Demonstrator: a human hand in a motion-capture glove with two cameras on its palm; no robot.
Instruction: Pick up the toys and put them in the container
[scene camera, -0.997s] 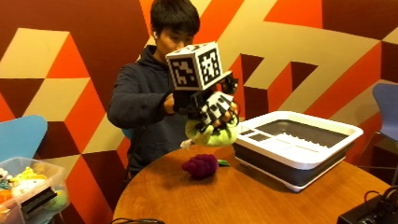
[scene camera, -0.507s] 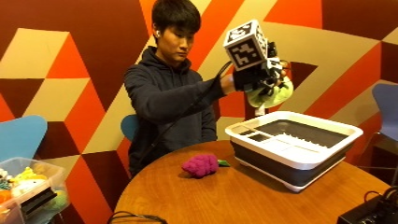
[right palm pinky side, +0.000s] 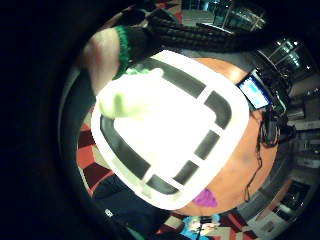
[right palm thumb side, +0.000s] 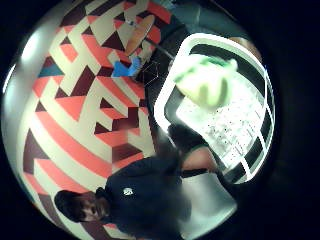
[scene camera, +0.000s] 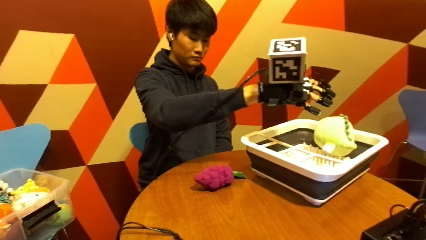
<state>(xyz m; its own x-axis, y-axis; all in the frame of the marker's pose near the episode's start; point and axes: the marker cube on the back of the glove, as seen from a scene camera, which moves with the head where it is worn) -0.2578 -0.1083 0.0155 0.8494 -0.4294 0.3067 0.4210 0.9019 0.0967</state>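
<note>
In the outside view my gloved right hand (scene camera: 298, 93) hovers above the container (scene camera: 267, 148), a white-rimmed dark tub with a rack inside. Its fingers are spread and hold nothing. A pale green plush toy (scene camera: 335, 135) is below the hand, inside the container's rim. Both palm views look down on that green toy (right palm pinky side: 127, 97) (right palm thumb side: 205, 85) over the container's white rim (right palm pinky side: 230, 100) (right palm thumb side: 167, 100). A purple plush toy (scene camera: 214, 177) lies on the round wooden table (scene camera: 219, 215) left of the container; the little finger side view shows the purple toy (right palm pinky side: 205, 198) beside the rim.
A clear bin of other toys (scene camera: 26, 200) stands low at the left beside a blue chair (scene camera: 23, 145). A black device (scene camera: 399, 227) sits at the table's right front edge, and a cable (scene camera: 146, 231) runs along the near edge.
The hand carried the green toy up and to the right, over the container, then opened; the toy has left the hand and is down inside the rim.
</note>
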